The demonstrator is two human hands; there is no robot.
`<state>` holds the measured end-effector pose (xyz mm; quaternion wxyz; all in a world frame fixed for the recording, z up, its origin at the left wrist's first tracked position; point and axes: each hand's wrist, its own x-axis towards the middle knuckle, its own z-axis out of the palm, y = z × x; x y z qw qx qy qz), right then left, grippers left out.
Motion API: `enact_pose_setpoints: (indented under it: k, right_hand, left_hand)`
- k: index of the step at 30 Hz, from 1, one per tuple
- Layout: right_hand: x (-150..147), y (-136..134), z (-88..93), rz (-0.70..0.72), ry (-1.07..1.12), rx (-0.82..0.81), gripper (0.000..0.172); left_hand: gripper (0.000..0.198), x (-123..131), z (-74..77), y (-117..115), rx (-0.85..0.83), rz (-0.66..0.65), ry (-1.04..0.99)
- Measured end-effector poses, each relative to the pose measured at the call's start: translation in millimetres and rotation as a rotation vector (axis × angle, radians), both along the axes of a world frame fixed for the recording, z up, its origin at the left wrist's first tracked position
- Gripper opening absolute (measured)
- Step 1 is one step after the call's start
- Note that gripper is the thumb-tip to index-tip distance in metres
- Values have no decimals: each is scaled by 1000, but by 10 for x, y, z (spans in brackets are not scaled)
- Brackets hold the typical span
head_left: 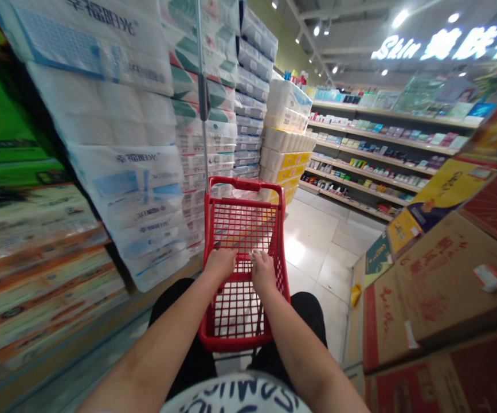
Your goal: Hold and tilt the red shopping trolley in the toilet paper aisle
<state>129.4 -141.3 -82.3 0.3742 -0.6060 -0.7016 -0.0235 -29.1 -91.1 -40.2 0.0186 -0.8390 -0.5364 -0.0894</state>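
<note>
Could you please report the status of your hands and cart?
Left hand, right hand at cart; grips unclear. Cart between knees. Paper packs close left, cartons right.

At four o'clock we see the pale tiled floor point(312, 252), our red cart point(243, 277) standing over it. At two o'clock we see shelves point(403, 115) holding rows of small boxes point(403, 132), set side by side.
</note>
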Motion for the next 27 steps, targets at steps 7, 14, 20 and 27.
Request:
enact_pose_setpoints:
  k: [7,14,20,27]
  right_hand:
    - [-34,-68,39,150,-44,3,51]
    - [411,149,471,-152,-7,98,44]
    - [897,279,465,-17,-63,-63,38]
    - [805,282,275,-61,-21,-13,37]
  left_hand:
    - [35,10,28,-28,7,19,16]
    - [38,-20,54,-8,-19,18,30]
    - [42,-89,-107,132,-125,-41,62]
    - [49,-30,-31,-73,-245,-30,143]
